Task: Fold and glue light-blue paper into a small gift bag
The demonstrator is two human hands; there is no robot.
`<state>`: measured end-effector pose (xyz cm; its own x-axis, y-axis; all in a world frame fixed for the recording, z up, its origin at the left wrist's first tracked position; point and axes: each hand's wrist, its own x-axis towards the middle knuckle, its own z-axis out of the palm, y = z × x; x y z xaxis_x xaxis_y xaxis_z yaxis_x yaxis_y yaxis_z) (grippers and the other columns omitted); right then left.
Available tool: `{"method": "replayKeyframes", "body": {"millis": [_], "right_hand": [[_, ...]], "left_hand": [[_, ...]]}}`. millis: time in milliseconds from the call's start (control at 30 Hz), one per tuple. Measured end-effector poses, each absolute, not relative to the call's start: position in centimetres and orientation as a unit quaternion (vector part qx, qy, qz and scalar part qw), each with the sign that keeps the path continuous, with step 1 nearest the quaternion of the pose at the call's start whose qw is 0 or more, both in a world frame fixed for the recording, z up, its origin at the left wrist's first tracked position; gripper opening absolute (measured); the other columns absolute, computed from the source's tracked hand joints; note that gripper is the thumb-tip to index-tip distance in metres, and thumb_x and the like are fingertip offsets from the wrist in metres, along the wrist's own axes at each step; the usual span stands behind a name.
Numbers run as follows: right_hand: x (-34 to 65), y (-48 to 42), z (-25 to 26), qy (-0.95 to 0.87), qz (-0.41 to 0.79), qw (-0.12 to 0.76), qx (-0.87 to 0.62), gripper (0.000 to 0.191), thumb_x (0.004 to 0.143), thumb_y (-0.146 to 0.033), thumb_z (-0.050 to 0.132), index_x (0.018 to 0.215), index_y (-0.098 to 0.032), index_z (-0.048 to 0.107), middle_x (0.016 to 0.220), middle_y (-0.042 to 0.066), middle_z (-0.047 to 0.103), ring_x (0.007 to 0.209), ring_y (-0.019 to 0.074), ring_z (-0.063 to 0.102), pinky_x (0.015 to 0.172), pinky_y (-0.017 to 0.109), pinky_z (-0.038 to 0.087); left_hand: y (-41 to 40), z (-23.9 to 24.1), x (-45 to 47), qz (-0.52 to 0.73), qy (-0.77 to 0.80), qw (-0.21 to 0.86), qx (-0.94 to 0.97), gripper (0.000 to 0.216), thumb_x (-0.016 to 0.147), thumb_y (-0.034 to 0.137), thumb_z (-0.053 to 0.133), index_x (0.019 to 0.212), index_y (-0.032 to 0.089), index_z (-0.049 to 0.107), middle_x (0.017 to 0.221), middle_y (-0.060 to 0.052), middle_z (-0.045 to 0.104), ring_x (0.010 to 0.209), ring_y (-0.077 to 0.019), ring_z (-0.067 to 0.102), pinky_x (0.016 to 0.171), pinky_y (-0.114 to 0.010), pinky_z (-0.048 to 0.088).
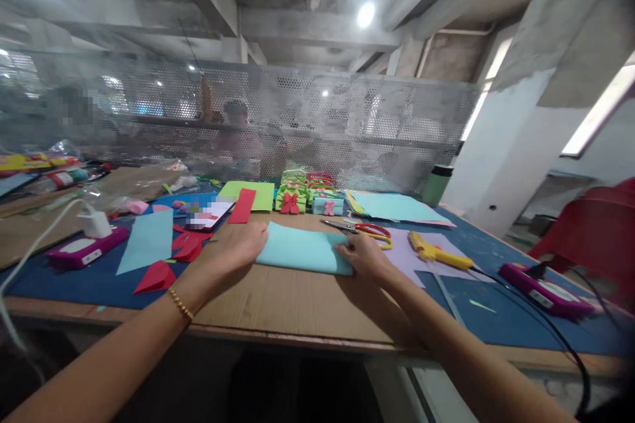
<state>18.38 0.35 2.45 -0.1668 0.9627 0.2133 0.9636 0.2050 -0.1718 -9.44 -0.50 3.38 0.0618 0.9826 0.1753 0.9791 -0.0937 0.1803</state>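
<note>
A folded light-blue sheet of paper (302,250) lies on the brown board (297,304) in front of me. My left hand (243,244) rests on the sheet's left edge with its fingers curled down on it. My right hand (364,256) presses the sheet's right end, fingers bent onto the paper. A gold bracelet (179,304) sits on my left wrist.
Red-handled scissors (362,229) and a yellow glue gun (436,252) lie to the right. A purple box (543,289) with a black cable sits far right. Red paper pieces (171,258), a phone (209,215), another purple box (84,250), small paper gift boxes (305,198) and a mesh screen (297,125) are around.
</note>
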Motion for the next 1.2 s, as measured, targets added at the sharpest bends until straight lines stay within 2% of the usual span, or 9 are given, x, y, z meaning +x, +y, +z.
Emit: {"method": "replayKeyframes", "body": {"millis": [133,233,300,433,600,767,900,1033,1200], "right_hand": [[17.7,1.0,1.8,-0.758,-0.022,0.128,-0.639,0.031,0.093,-0.043,0.052,0.083,-0.018,0.067,0.082,0.009,0.070,0.075,0.0204,0.062,0.060,0.027,0.030],[17.5,0.4,1.5,-0.755,-0.041,0.127,-0.641,0.030,0.094,-0.043,0.052,0.090,-0.017,0.067,0.088,0.011,0.071,0.082,0.0220,0.064,0.064,0.028,0.031],[17.5,-0.1,1.5,-0.753,-0.050,0.127,-0.643,0.030,0.095,-0.043,0.051,0.093,-0.017,0.066,0.090,0.011,0.072,0.084,0.0224,0.065,0.066,0.028,0.032],[17.6,-0.3,1.6,-0.751,-0.063,0.124,-0.645,0.030,0.097,-0.042,0.050,0.093,-0.016,0.066,0.092,0.012,0.073,0.087,0.0237,0.067,0.068,0.029,0.034],[17.4,0.0,1.9,-0.745,-0.061,0.122,-0.653,0.032,0.099,-0.038,0.046,0.091,-0.015,0.067,0.095,0.015,0.074,0.091,0.0248,0.068,0.070,0.029,0.037],[17.1,-0.2,2.2,-0.737,-0.054,0.124,-0.662,0.033,0.097,-0.041,0.048,0.092,-0.015,0.068,0.096,0.017,0.074,0.091,0.0257,0.069,0.074,0.030,0.040],[17.0,-0.3,2.2,-0.730,-0.042,0.133,-0.669,0.030,0.097,-0.037,0.049,0.093,-0.013,0.067,0.097,0.018,0.073,0.092,0.0260,0.068,0.075,0.030,0.040],[17.3,-0.4,2.2,-0.723,-0.013,0.157,-0.672,0.023,0.095,-0.029,0.051,0.105,-0.012,0.062,0.101,0.016,0.072,0.094,0.0244,0.068,0.073,0.029,0.039],[17.6,-0.7,2.5,-0.718,0.034,0.178,-0.672,0.025,0.092,-0.023,0.053,0.115,-0.013,0.055,0.103,0.012,0.072,0.097,0.0211,0.067,0.074,0.026,0.038]], "left_hand": [[1.0,2.1,-8.5,0.093,0.693,0.017,0.715,0.022,0.099,0.029,0.050,0.106,0.016,0.066,0.105,-0.009,0.068,0.093,-0.0212,0.065,0.081,-0.036,0.052],[1.2,1.0,-8.2,0.083,0.706,0.021,0.703,0.033,0.096,0.037,0.060,0.123,0.018,0.059,0.123,-0.009,0.061,0.104,-0.0216,0.063,0.088,-0.043,0.055],[1.1,0.7,-8.1,0.082,0.715,0.019,0.694,0.034,0.095,0.036,0.060,0.125,0.019,0.058,0.126,-0.010,0.060,0.106,-0.0226,0.062,0.089,-0.043,0.055],[0.8,0.9,-7.6,0.084,0.735,0.014,0.673,0.029,0.099,0.035,0.054,0.120,0.017,0.061,0.116,-0.011,0.065,0.101,-0.0229,0.065,0.086,-0.042,0.055],[0.9,1.1,-7.0,0.094,0.743,0.014,0.663,0.041,0.098,0.016,0.028,0.118,0.017,0.064,0.104,-0.020,0.071,0.101,-0.0340,0.069,0.077,-0.043,0.051],[1.1,1.0,-6.7,0.099,0.746,0.021,0.658,0.046,0.092,0.010,0.026,0.119,0.016,0.062,0.104,-0.022,0.072,0.102,-0.0347,0.069,0.076,-0.042,0.049],[0.9,1.1,-6.7,0.109,0.747,0.028,0.655,0.044,0.094,0.013,0.028,0.119,0.018,0.064,0.106,-0.023,0.071,0.100,-0.0338,0.069,0.075,-0.041,0.049],[1.0,1.1,-6.7,0.112,0.746,0.035,0.655,0.041,0.093,0.015,0.033,0.118,0.020,0.065,0.107,-0.021,0.072,0.100,-0.0322,0.069,0.076,-0.039,0.049],[1.5,0.9,-6.8,0.105,0.741,0.038,0.662,0.045,0.092,0.010,0.028,0.118,0.017,0.064,0.107,-0.023,0.071,0.101,-0.0356,0.069,0.076,-0.044,0.050]]}}
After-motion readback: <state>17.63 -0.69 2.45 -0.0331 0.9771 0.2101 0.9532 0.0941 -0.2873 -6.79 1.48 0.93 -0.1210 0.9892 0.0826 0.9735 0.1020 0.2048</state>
